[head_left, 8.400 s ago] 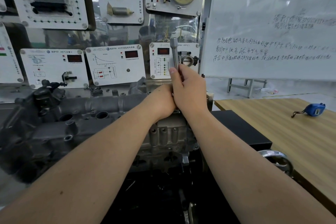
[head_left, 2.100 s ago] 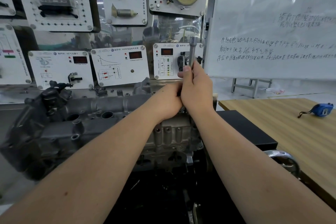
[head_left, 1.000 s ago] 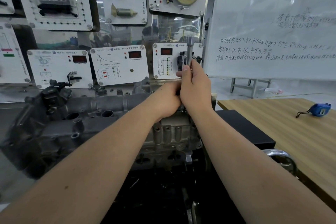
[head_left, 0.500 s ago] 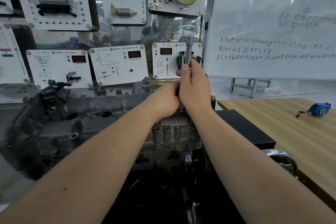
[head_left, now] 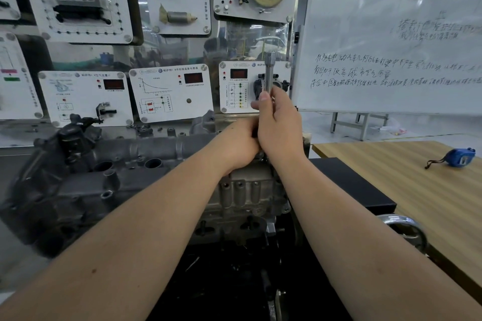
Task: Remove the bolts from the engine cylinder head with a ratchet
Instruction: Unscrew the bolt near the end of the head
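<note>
A grey engine cylinder head lies across the stand in front of me, with open round ports along its top. My right hand grips the metal ratchet handle, which sticks up and away above my thumb. My left hand is curled at the lower end of the tool, pressed against my right hand over the head's right end. The ratchet's head and the bolt under it are hidden by both hands.
White training panels with gauges stand behind the engine. A whiteboard fills the upper right. To the right is a wooden table with a blue tape measure. A black box and a chrome handwheel sit beside the engine.
Over the last second the hands and the ratchet handle have barely shifted. Since 8.4 s ago the handle has swung slightly to the right.
</note>
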The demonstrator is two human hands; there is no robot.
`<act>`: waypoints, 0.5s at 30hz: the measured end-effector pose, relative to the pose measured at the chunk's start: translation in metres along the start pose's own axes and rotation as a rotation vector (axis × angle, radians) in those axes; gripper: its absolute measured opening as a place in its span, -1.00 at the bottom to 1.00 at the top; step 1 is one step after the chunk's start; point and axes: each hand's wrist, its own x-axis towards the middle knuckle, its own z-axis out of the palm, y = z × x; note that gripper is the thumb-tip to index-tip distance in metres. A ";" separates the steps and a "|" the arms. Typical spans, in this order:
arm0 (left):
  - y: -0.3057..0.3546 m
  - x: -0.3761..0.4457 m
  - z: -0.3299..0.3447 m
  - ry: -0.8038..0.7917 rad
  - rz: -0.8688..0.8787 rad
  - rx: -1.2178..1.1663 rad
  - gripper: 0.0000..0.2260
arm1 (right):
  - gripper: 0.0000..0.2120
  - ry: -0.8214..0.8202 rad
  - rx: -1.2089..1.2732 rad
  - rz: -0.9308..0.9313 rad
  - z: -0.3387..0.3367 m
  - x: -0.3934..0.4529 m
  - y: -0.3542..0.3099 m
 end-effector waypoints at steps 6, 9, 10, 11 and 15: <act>-0.001 0.005 0.000 0.025 -0.026 0.100 -0.71 | -0.75 -0.013 -0.096 -0.077 0.000 -0.001 0.000; 0.001 0.002 0.000 -0.003 -0.021 0.045 -0.66 | -0.71 0.011 -0.072 -0.026 -0.001 -0.001 0.001; 0.001 0.001 0.000 -0.008 -0.017 0.022 -0.64 | -0.73 0.017 -0.058 -0.004 0.000 0.000 0.001; 0.001 0.000 0.000 -0.010 -0.012 0.006 -0.63 | -0.77 0.014 -0.043 0.014 0.000 0.000 0.001; -0.001 0.002 0.001 -0.012 -0.013 0.068 -0.70 | -0.83 0.014 0.013 -0.035 -0.001 -0.001 -0.002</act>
